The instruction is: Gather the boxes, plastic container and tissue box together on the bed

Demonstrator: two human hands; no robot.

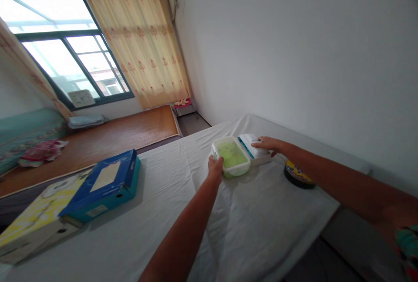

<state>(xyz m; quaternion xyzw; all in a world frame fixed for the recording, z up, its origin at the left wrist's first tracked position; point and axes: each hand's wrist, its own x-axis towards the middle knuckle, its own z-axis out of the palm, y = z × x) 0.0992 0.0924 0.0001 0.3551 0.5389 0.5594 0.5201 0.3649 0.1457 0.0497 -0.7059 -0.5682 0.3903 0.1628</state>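
A clear food container (232,157) with green contents sits on the white cloth-covered table (156,212). My left hand (215,168) grips its near edge, fingers closed on the rim. Just behind it lies a white box with a teal stripe (253,147). My right hand (269,144) rests on top of that box with fingers stretched flat.
A round black and yellow tin (298,174) sits by my right forearm near the table's right edge. A blue box (104,184) lies on a yellow and white box (35,221) at the left. The white wall runs along the far side.
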